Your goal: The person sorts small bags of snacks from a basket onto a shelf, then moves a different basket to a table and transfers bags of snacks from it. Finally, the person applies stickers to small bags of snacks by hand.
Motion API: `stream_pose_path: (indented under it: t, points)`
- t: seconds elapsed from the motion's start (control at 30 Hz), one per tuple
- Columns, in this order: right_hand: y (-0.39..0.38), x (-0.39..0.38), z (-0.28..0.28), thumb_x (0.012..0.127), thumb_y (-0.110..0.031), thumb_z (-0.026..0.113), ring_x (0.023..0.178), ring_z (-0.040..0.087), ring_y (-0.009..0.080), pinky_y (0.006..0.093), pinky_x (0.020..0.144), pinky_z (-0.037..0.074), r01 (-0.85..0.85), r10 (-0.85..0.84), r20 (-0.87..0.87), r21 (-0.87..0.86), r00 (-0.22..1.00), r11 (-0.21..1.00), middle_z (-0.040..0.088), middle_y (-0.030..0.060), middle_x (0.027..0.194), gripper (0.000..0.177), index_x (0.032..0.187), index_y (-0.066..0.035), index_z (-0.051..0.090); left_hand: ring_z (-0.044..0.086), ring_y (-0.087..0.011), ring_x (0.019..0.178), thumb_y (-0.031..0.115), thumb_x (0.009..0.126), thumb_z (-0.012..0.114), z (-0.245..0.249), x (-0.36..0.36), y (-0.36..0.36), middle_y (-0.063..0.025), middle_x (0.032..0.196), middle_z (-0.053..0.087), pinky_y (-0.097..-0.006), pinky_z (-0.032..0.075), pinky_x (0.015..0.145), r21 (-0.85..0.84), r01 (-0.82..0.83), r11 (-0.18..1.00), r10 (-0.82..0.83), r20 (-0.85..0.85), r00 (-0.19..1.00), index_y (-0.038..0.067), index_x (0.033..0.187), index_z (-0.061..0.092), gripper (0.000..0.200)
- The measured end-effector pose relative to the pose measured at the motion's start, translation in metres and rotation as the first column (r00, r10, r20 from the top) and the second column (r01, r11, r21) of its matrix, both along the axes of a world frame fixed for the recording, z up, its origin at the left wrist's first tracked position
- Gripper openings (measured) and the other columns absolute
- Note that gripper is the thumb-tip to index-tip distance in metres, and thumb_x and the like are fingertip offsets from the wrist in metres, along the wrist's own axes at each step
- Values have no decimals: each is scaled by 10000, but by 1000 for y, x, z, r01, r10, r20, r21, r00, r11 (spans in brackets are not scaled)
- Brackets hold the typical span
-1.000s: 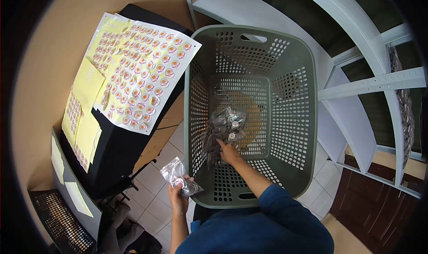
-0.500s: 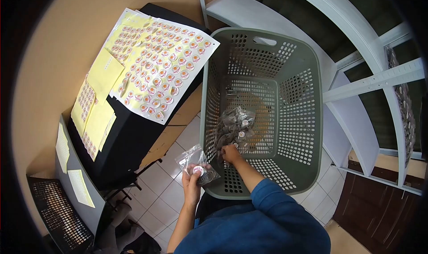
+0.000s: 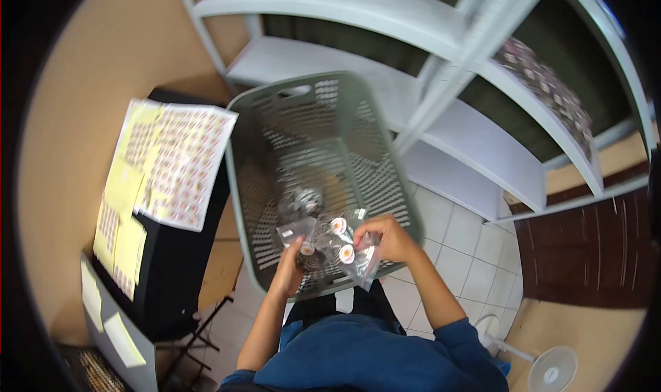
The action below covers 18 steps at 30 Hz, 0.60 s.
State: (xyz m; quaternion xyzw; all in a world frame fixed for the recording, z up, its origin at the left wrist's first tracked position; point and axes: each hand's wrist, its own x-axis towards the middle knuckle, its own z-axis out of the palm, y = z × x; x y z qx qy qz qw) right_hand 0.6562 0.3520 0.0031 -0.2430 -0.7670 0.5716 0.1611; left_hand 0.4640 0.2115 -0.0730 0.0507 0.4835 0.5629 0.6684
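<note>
Over the front part of a green laundry basket (image 3: 394, 178), both my hands are closed on small clear plastic bags. My left hand (image 3: 289, 271) pinches a zip bag (image 3: 296, 231) with a round sticker on it, thumb on top. Clear bags with round white-and-orange stickers (image 3: 346, 253) hang from the fingers of my right hand (image 3: 387, 239), near the basket's right front corner. The bags of the two hands almost meet in this view. Deeper in the basket lies a blurred heap of similar bags (image 3: 301, 200).
Sheets of round stickers (image 3: 186, 165) and yellow backing paper lie on a black box (image 3: 169, 254) to the left. White shelving (image 3: 475, 127) stands behind and to the right, with more bagged items (image 3: 547, 86) on it. A white fan (image 3: 551, 375) is at lower right.
My right hand has come up out of the basket, now with bags in it. My left hand has moved over the basket's front with its bag. The view has turned to the right.
</note>
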Motion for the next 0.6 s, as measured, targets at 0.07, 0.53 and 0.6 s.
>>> stream_pose_path:
  t: [0.07,0.53,0.6]
  points:
    - [-12,35,15,598,-12,608,603,549,154,245,562,425,105,-80,-147,170,986,980,590,48,687,119,710,-38,574,428,-260,1072,545,791,393,34,38,21,-120,1196,396,-444,392,838,59,230,971,-237,270,933,105,1240,313,633]
    - [-83,331,36,655,-61,558,585,534,266,348,517,443,530,-648,29,547,761,648,506,78,663,115,769,-64,546,572,-130,710,202,793,569,28,373,96,-34,835,576,-275,489,604,123,616,778,-628,196,753,72,972,516,227]
    - [-81,362,35,643,-36,543,591,534,263,343,537,447,568,-680,46,511,732,645,501,78,653,138,779,-63,549,574,-125,668,241,805,545,41,405,103,-30,790,582,-267,482,566,104,654,749,-662,158,733,109,951,520,198]
